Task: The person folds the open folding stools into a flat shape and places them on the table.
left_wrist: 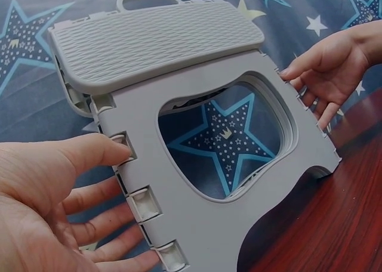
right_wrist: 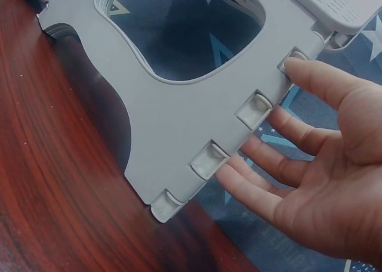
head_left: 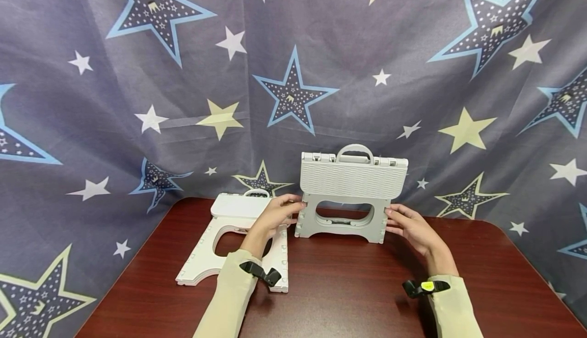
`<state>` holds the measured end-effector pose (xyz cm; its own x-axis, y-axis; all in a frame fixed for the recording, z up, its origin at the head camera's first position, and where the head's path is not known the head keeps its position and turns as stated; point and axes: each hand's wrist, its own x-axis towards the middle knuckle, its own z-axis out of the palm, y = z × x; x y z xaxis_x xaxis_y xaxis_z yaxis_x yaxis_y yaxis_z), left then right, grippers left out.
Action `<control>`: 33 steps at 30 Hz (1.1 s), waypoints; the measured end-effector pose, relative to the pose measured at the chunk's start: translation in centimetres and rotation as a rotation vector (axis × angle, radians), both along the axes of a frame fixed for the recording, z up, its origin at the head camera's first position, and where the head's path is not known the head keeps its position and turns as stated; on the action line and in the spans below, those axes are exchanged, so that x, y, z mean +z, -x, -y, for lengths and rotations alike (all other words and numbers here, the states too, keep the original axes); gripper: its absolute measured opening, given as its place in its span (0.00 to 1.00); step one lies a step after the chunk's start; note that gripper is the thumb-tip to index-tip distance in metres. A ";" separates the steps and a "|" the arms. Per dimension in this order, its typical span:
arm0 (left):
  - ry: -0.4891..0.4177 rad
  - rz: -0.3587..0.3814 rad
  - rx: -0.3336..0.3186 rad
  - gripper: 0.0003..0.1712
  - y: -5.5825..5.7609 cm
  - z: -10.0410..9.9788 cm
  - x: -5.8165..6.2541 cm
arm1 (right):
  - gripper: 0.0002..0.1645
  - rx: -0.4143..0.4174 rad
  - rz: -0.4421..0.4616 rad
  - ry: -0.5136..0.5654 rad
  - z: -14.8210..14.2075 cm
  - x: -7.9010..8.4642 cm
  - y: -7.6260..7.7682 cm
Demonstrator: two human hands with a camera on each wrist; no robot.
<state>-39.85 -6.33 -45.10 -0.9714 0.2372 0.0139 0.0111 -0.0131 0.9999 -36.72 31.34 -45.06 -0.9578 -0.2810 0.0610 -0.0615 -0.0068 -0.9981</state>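
A grey folding stool (head_left: 353,181), folded flat, stands upright near the back of the table, its woven-textured seat panel and carry handle at the top. My left hand (head_left: 271,219) holds its left side edge; in the left wrist view the thumb (left_wrist: 98,150) presses the front face and the other fingers reach along the edge. On the opposite edge, my right hand (head_left: 415,228) grips in the same manner, thumb in front and fingers (right_wrist: 280,158) at the side and behind. Through the stool's large oval cutout the starred cloth shows in both wrist views.
A second folding stool (head_left: 202,249), white and folded, lies left of the grey one, partly covered by my left hand and forearm. Both rest on a dark red wooden table (head_left: 339,287). Behind it hangs a grey-blue cloth (head_left: 348,98) with stars.
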 end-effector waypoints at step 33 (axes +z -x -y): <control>0.001 0.008 0.050 0.21 -0.3 -0.6 0.4 | 0.05 -0.083 -0.029 -0.026 0.3 0.4 0.0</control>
<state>-39.51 -5.71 -44.71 -0.9820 0.1889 0.0060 0.0038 -0.0122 0.9999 -36.76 31.07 -44.68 -0.9758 -0.2023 0.0832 -0.0901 0.0250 -0.9956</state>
